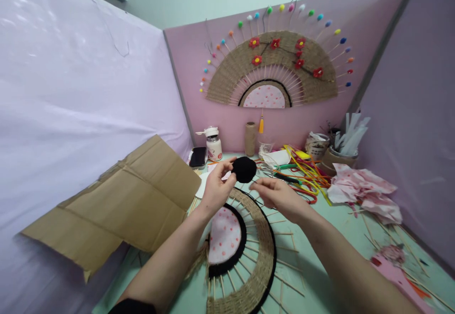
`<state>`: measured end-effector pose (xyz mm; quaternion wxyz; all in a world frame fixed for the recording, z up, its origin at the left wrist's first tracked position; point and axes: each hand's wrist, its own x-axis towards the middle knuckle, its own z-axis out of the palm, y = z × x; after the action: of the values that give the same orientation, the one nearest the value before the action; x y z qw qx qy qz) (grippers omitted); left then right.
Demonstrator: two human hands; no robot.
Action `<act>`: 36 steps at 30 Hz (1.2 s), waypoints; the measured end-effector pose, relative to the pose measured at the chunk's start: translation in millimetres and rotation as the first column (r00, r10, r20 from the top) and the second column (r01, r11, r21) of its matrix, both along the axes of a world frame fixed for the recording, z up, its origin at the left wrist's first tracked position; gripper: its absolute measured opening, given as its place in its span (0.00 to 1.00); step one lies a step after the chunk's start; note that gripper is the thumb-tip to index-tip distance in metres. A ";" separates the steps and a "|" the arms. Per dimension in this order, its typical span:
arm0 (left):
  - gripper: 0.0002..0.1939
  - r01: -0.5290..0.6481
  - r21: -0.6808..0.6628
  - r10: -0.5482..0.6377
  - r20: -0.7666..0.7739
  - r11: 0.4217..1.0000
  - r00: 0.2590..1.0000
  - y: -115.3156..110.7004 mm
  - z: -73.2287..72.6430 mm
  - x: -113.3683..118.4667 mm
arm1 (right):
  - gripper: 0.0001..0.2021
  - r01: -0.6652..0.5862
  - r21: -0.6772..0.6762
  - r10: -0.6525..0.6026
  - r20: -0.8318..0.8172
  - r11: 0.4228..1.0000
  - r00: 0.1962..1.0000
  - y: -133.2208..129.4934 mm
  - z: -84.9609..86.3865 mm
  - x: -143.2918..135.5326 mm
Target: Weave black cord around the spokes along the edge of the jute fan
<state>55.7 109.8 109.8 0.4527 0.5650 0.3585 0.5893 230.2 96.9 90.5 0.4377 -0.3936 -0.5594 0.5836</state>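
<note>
My left hand (219,183) grips the left edge of a round black ball of yarn (244,170), held above the table. Just to its right, my right hand (275,194) pinches what looks like a thin black strand at the fingertips. Below both hands lies a half-round woven fan (261,247) on thin sticks, with a black outer edge. Its inner part is a pink dotted half-disc (225,235) with a black band around it. My forearms cross over the near part of the table, and the right one passes beside the fan's sticks.
Flat cardboard (124,200) lies at the left. A finished fan (227,74) hangs on the back wall. Behind the hands stand a white bottle (214,147) and a brown roll (250,139). Coloured strips (314,176), crumpled pink paper (362,188) and a pink tool (400,276) lie right.
</note>
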 end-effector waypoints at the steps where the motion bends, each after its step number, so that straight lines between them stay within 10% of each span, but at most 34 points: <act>1: 0.07 -0.012 0.015 0.012 -0.023 1.000 1.000 1.7 1.2 -2.7 | 0.14 0.039 -0.028 -0.041 -0.050 0.999 0.998 2.2 1.4 4.2; 6: 0.08 -0.065 0.067 0.072 -0.105 0.996 0.992 15.0 1.3 -16.4 | 0.15 0.453 0.022 -0.406 -0.407 0.891 0.818 16.2 17.5 49.0; 13: 0.06 -0.147 0.106 0.164 -0.168 0.983 0.972 37.5 -9.8 -34.8 | 0.11 0.891 -0.072 -0.738 -0.593 0.449 0.324 16.7 38.7 136.1; 15: 0.06 -0.165 0.134 0.190 -0.201 0.977 0.961 41.2 -11.6 -37.9 | 0.07 0.924 -0.015 -0.767 -0.564 0.381 0.307 18.5 35.8 144.1; 19: 0.06 -0.123 0.261 0.211 -0.339 0.957 0.917 37.6 -9.3 -35.9 | 0.07 0.729 0.413 -0.813 0.051 0.545 0.579 24.8 21.4 129.6; 23: 0.06 -0.025 0.314 0.169 -0.440 0.949 0.882 19.6 -2.0 -24.9 | 0.23 0.415 0.643 -0.741 0.387 0.644 0.549 21.0 10.9 82.0; 25: 0.06 0.027 0.320 0.129 -0.458 0.947 0.880 9.8 1.0 -18.9 | 0.32 0.289 0.629 -0.626 0.414 0.721 0.660 13.4 8.2 51.6; 29: 0.08 0.085 0.353 0.092 -0.457 0.932 0.884 0.0 3.8 -13.4 | 0.34 0.091 0.314 -0.199 0.335 0.945 0.921 -0.8 3.3 6.7; 32: 0.08 0.073 0.358 0.105 -0.455 0.931 0.884 3.7 3.4 -17.0 | 0.16 -0.084 0.058 0.078 0.094 0.995 0.992 0.8 2.9 6.3; 36: 0.07 0.038 0.364 0.149 -0.472 0.931 0.869 15.6 0.5 -25.9 | 0.07 0.293 -0.029 -0.269 -0.490 0.956 0.829 15.5 16.0 52.6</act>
<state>29.8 125.4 110.3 0.2172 0.7590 0.3634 0.4947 282.9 112.3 106.5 0.6550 -0.3005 -0.3803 0.5798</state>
